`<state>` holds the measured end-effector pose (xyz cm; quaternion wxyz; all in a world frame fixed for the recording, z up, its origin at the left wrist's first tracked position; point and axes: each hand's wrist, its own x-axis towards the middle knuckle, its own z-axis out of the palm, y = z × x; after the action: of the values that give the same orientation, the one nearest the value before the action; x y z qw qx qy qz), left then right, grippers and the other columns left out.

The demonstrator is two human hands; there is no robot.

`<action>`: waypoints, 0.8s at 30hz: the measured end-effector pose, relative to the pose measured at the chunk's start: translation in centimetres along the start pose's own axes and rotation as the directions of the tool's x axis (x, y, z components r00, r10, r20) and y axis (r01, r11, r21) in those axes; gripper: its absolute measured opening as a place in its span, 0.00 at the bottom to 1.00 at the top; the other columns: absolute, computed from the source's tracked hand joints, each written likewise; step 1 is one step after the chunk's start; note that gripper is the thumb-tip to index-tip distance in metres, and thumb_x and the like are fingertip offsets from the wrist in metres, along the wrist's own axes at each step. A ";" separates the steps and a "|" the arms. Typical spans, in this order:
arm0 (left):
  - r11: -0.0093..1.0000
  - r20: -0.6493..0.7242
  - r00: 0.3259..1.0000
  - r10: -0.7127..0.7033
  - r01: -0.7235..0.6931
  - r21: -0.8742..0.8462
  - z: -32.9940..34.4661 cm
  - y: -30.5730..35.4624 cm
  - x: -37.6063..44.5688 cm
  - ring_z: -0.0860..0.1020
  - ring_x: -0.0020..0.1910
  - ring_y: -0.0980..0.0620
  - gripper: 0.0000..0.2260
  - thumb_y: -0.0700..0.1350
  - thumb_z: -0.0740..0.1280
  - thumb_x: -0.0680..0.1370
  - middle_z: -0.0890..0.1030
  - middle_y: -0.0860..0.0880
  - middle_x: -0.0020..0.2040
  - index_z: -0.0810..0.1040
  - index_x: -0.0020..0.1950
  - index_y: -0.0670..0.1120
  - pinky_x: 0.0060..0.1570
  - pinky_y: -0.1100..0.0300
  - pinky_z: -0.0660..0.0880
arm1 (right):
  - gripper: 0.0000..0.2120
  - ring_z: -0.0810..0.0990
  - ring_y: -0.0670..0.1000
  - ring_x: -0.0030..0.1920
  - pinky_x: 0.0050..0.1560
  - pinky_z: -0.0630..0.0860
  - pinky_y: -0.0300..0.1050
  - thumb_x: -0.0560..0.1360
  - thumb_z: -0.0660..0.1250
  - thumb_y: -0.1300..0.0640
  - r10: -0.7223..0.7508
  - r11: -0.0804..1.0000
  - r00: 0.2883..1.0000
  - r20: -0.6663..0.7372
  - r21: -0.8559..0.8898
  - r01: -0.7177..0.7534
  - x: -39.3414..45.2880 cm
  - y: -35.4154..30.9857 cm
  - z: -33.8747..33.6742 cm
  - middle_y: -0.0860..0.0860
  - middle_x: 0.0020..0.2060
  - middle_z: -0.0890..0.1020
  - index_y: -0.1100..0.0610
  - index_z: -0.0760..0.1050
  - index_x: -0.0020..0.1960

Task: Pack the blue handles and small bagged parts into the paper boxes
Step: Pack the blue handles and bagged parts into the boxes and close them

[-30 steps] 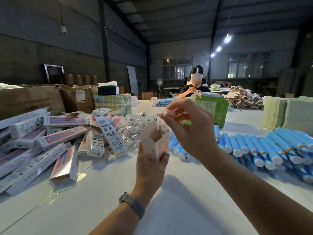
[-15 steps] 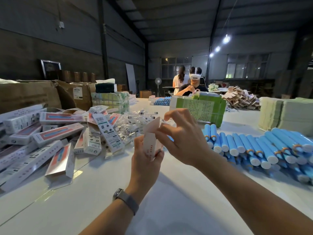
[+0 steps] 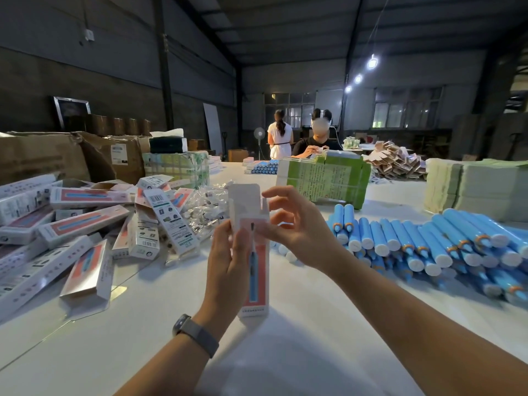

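Note:
My left hand [image 3: 228,261] grips a tall paper box [image 3: 255,270] upright above the white table; its front shows a blue handle on an orange panel. The box's top flap [image 3: 245,201] stands open. My right hand [image 3: 297,227] is at the box's upper right edge, thumb and fingertips touching it near the opening. A heap of blue handles [image 3: 423,241] lies to the right. Small clear bagged parts [image 3: 205,207] are piled behind the box. Packed boxes [image 3: 85,224] lie heaped on the left.
A green stack of flat cartons [image 3: 325,181] stands behind my right hand, pale stacks [image 3: 474,187] at far right. Brown cardboard cartons [image 3: 43,155] line the left. A seated person [image 3: 317,141] works at the table's far end; another stands behind.
The box has been turned upright and lowered so its printed front faces me. My right hand came down from above the opening to the box's upper edge.

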<state>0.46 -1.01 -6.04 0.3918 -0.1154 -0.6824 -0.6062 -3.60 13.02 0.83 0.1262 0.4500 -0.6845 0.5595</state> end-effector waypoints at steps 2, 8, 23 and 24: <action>1.000 0.011 1.000 0.011 -0.011 0.014 0.1 0.2 0.0 0.82 0.51 0.52 0.14 0.60 0.53 0.80 0.80 0.54 0.52 0.71 0.62 0.61 0.44 0.57 0.81 | 0.19 0.79 0.48 0.39 0.44 0.81 0.44 0.71 0.76 0.58 -0.012 1.000 1.000 -0.026 -0.016 0.011 0.0 0.1 0.1 0.47 0.46 0.79 0.46 0.71 0.56; 0.997 0.101 0.992 0.074 -0.073 -0.014 -0.4 0.8 0.2 0.82 0.54 0.55 0.20 0.53 0.54 0.82 0.80 0.58 0.57 0.58 0.73 0.69 0.47 0.58 0.82 | 0.11 0.80 0.47 0.43 0.44 0.79 0.40 0.74 0.72 0.57 -0.018 0.990 1.000 0.015 -0.138 0.020 -0.1 0.6 -0.4 0.49 0.52 0.80 0.46 0.76 0.54; 0.996 0.139 0.989 0.058 -0.048 -0.077 -0.5 1.0 0.0 0.81 0.50 0.52 0.13 0.51 0.55 0.82 0.81 0.59 0.55 0.69 0.63 0.66 0.49 0.53 0.81 | 0.25 0.79 0.45 0.53 0.46 0.79 0.42 0.69 0.76 0.66 -0.086 0.996 0.996 -0.023 -0.026 0.086 0.0 -0.3 -0.5 0.41 0.54 0.78 0.45 0.71 0.58; 0.996 0.140 0.989 0.057 -0.047 -0.071 -0.5 0.9 0.0 0.82 0.50 0.52 0.13 0.51 0.55 0.82 0.81 0.59 0.55 0.69 0.63 0.66 0.49 0.53 0.81 | 0.29 0.78 0.45 0.53 0.46 0.79 0.42 0.69 0.76 0.66 -0.082 0.997 0.996 -0.028 0.011 0.082 0.0 -0.3 -0.5 0.40 0.53 0.78 0.44 0.69 0.61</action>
<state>1.24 -1.23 -5.39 0.3537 -0.1892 -0.6844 -0.6088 -3.52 13.48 1.22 0.1556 0.4706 -0.6602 0.5643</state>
